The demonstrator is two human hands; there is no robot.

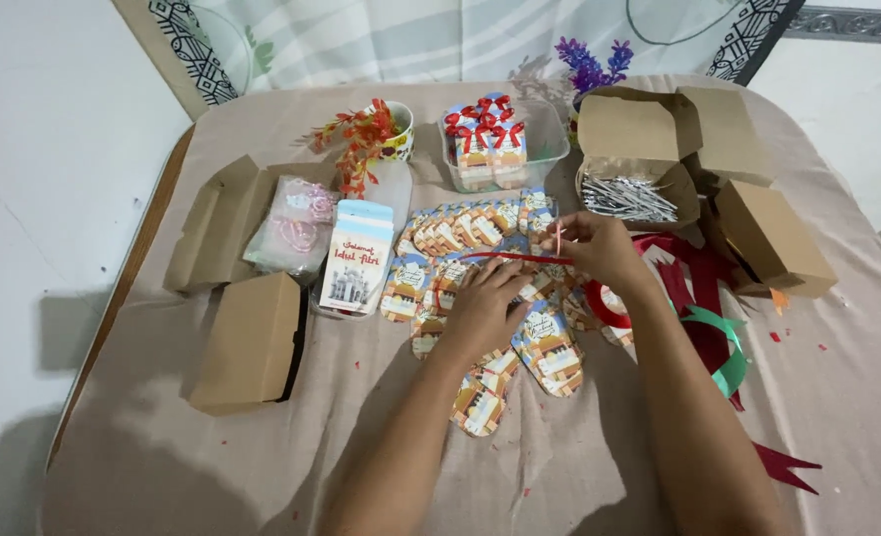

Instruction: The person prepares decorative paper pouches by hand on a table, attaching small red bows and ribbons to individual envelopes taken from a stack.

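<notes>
left of the hands, a closed brown cardboard box lies on the counter. the left hand is pressed flat on the printed paper gift tags, pinning a thin red ribbon strip. its other end is pinched upright by the right hand; the bow-tying step seems in hand, and steady tension would be called for.

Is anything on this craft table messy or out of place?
Mostly tidy. Small red scraps are scattered on the cloth at the right, and red and green ribbon lies in a loose tangle beside the right hand.
</notes>
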